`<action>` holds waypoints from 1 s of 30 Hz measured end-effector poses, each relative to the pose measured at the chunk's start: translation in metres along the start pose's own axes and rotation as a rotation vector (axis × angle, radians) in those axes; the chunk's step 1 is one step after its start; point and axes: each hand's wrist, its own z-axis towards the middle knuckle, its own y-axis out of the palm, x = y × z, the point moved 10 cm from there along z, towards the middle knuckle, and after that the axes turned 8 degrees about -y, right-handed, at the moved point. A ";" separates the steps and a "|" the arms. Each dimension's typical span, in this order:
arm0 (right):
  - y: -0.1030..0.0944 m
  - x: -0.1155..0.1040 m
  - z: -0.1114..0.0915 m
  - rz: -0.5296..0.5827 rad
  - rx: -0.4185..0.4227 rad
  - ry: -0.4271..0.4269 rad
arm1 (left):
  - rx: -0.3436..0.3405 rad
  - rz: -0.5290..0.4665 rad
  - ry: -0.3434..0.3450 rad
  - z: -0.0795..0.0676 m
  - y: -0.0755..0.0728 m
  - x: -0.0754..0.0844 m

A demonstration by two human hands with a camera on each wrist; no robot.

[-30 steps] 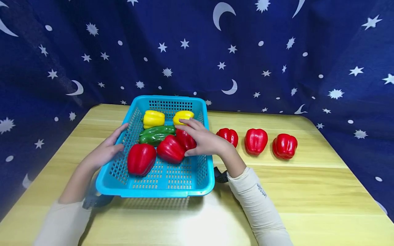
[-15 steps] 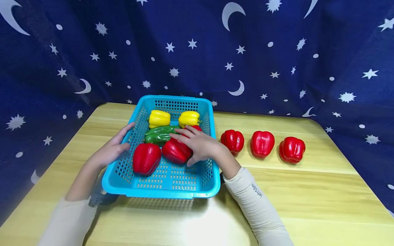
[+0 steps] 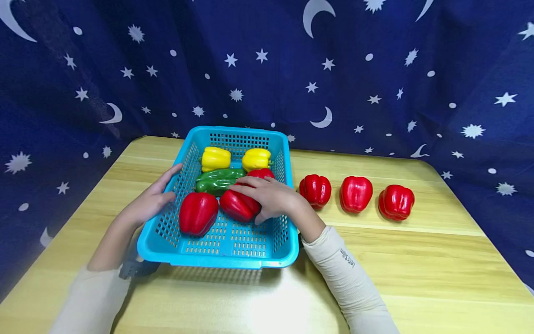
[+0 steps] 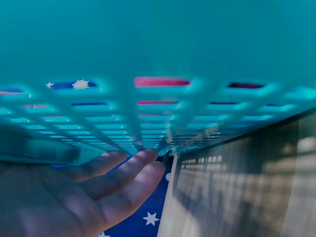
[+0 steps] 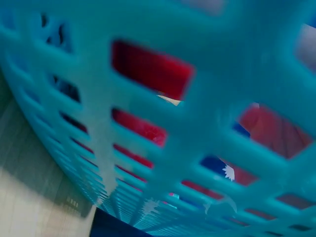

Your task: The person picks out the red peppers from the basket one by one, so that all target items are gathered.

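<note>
A blue plastic basket (image 3: 217,262) with slotted walls holds several bell peppers. My left hand (image 3: 146,204) lies along its left outer side, thumb and fingers extended; in the left wrist view the fingers reach straight along the slotted wall. Inside, my right hand (image 3: 273,197) curves its fingers over a red bell pepper (image 3: 237,206), with the thumb at that pepper's right side. Another red bell pepper (image 3: 260,173) shows partly behind the right hand. A larger red bell pepper (image 3: 198,213) lies at the left. Basket slots block most of the right wrist view.
Two yellow bell peppers (image 3: 215,158) and long green peppers (image 3: 217,181) lie at the basket's back and middle. On the wooden table (image 3: 417,269), to the right, sit three red bell peppers (image 3: 355,195) in a row. A dark blue starry cloth (image 3: 267,83) hangs behind.
My right hand has shifted from the rear red bell pepper onto the front one, and its fingers have drawn closer together. The left hand keeps its place on the basket; the head view has turned slightly.
</note>
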 end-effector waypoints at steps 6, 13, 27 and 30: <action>-0.002 0.000 0.000 -0.009 0.030 0.001 | 0.007 0.005 0.006 0.001 -0.001 0.000; -0.003 -0.001 -0.002 -0.010 0.059 0.010 | 0.001 -0.001 0.016 0.000 -0.001 0.000; 0.002 -0.001 -0.003 -0.004 0.016 0.020 | -0.002 0.000 0.001 0.000 0.001 0.000; 0.003 -0.001 -0.001 -0.018 -0.001 0.034 | -0.003 -0.006 -0.007 0.000 0.000 -0.001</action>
